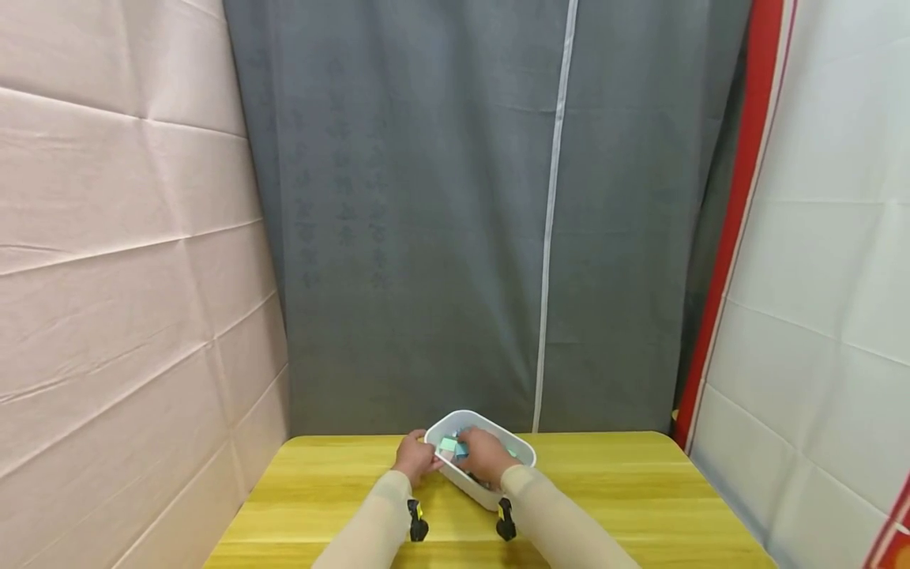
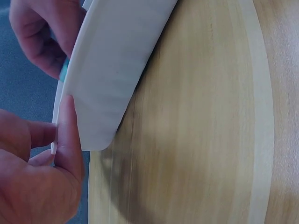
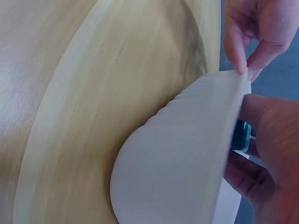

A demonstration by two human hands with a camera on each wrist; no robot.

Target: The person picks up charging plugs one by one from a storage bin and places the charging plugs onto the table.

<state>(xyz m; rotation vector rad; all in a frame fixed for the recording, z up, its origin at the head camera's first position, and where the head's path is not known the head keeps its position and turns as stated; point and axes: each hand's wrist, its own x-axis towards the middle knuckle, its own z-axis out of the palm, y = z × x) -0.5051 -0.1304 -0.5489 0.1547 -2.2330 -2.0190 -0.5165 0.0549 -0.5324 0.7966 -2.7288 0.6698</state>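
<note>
A white plastic bin (image 1: 524, 449) with rounded corners stands at an angle on the table. My left hand (image 1: 414, 457) pinches its rim at the left corner, thumb on one side and fingers on the other. Inside the bin is my right hand (image 1: 487, 456), its fingers and thumb around a teal block-like piece (image 3: 240, 135) partly hidden by the rim. In the left wrist view a bit of teal (image 2: 64, 70) shows at the right fingertips. A mint-green block (image 1: 449, 444) and other small pale pieces lie in the bin, largely covered by the right hand.
The yellow wood-grain table (image 1: 341, 482) has rounded far corners. A grey curtain (image 1: 426, 237) hangs behind it, with a pale cloth wall (image 1: 142, 276) on the left and a white one (image 1: 803, 316) on the right. Dark wrist cameras sit on both sleeves.
</note>
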